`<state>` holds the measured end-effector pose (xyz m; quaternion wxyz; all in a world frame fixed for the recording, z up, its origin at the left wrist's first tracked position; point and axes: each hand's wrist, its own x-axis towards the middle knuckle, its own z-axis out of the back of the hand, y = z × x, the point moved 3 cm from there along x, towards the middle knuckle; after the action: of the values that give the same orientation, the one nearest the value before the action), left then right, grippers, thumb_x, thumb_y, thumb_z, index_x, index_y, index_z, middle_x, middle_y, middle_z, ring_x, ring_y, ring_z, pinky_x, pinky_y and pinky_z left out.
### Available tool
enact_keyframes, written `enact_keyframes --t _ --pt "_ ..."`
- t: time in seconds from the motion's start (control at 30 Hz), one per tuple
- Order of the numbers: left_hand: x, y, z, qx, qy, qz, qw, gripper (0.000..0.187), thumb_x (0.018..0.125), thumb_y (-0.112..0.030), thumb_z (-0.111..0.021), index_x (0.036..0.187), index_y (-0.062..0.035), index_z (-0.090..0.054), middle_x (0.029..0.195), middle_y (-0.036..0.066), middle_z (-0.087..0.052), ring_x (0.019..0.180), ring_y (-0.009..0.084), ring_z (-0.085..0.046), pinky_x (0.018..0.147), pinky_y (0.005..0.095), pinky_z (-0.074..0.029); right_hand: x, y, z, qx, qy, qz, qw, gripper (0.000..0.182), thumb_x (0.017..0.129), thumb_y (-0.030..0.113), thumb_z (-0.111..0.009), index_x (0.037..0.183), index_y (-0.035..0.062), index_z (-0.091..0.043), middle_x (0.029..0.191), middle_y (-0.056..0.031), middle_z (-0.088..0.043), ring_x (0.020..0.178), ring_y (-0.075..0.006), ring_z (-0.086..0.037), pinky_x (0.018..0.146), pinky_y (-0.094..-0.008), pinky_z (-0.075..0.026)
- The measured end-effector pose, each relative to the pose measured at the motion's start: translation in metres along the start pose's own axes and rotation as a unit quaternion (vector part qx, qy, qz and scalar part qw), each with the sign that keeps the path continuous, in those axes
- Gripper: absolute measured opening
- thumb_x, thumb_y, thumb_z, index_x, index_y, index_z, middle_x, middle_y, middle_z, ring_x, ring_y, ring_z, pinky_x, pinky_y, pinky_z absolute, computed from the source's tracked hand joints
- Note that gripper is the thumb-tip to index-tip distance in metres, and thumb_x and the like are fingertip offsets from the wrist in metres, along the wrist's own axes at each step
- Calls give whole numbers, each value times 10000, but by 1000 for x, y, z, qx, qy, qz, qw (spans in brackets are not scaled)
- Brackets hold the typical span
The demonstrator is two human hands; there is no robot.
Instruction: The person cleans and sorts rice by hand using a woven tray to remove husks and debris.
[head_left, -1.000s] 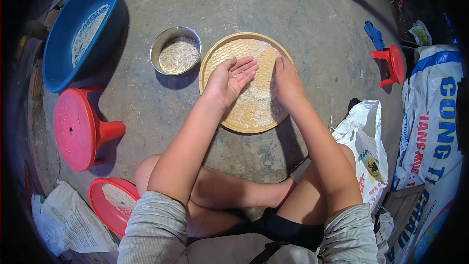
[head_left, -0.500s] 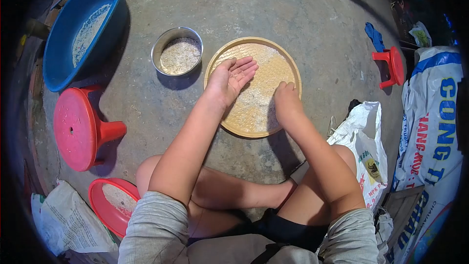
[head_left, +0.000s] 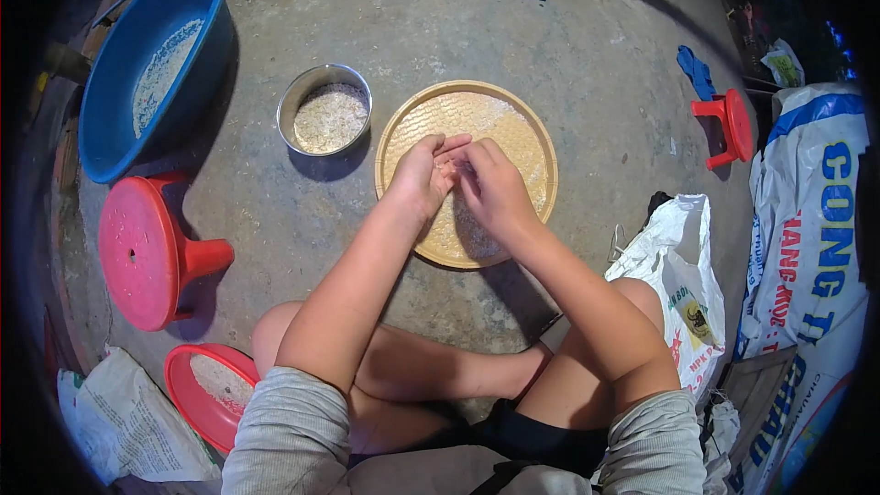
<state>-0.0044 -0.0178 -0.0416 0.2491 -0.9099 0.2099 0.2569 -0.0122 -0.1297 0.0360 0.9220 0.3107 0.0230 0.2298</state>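
Observation:
A round woven bamboo tray (head_left: 547,142) lies on the floor, with pale grains scattered over its weave. Above its left half, my left hand (head_left: 423,174) is palm up and open, its fingers stretched out. My right hand (head_left: 495,188) meets it there, fingertips pinched together over the left palm and fingers. Whatever the pinch holds, if anything, is too small to make out. Left of the tray stands a round metal pot (head_left: 286,122) containing pale grains (head_left: 332,117).
A tilted blue basin (head_left: 215,32) with grains stands at upper left, above a red stool (head_left: 137,252). At lower left is a red basin (head_left: 183,403) beside a white sack (head_left: 137,422). Printed sacks (head_left: 811,220) and a small red stool (head_left: 736,128) are on the right.
My right hand has moved up and left from the tray's right side to my left palm. My left hand stays palm up. The whole view has shifted slightly.

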Motion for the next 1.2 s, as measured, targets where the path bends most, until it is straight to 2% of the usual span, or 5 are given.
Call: enact_keyframes --t 0.23,0.67,0.8,0.9,1.2 --pt "-5 -1 -12 -91 20 3 996 239 975 -139 -397 1071 17 -550 1016 125 -604 897 202 -607 797 351 -528 7 6 10 14 -30 170 985 353 807 27 -635 1150 13 -555 1166 -178 -561 1087 -357 -554 933 -401 -461" --pt "-31 -96 26 -55 17 -158 986 273 978 -221 -441 957 17 -574 715 -5 -485 646 89 -463 571 207 -400 -12 -57 -30 -211 35 1 977 679 949 409 -448 1475 35 -236 1545 -215 -145 1426 -422 -97 1137 -539 -94" --pt "-43 -123 35 -130 -141 -269 944 326 959 -166 -423 1161 79 -494 969 123 -574 876 196 -576 775 273 -500 -13 -56 -30 -214 24 1 977 679 951 423 -437 1479 45 -237 1552 -193 -147 1432 -399 -106 1142 -521 -94" --pt "-54 -131 44 -209 -201 -303 908 563 950 -151 -419 1414 89 -208 1475 235 -233 1392 352 -253 1151 391 -262 -14 -53 -29 -209 18 0 978 676 951 426 -435 1478 49 -242 1553 -188 -151 1433 -392 -111 1144 -511 -95" --pt "-64 -124 17 -168 -166 -233 943 691 956 -258 -454 1490 -15 -90 1573 149 1 1414 391 -174 1124 477 -270 -13 -50 -26 -202 -2 -3 979 661 943 415 -449 1474 67 -265 1545 -180 -190 1427 -385 -142 1142 -510 -111"
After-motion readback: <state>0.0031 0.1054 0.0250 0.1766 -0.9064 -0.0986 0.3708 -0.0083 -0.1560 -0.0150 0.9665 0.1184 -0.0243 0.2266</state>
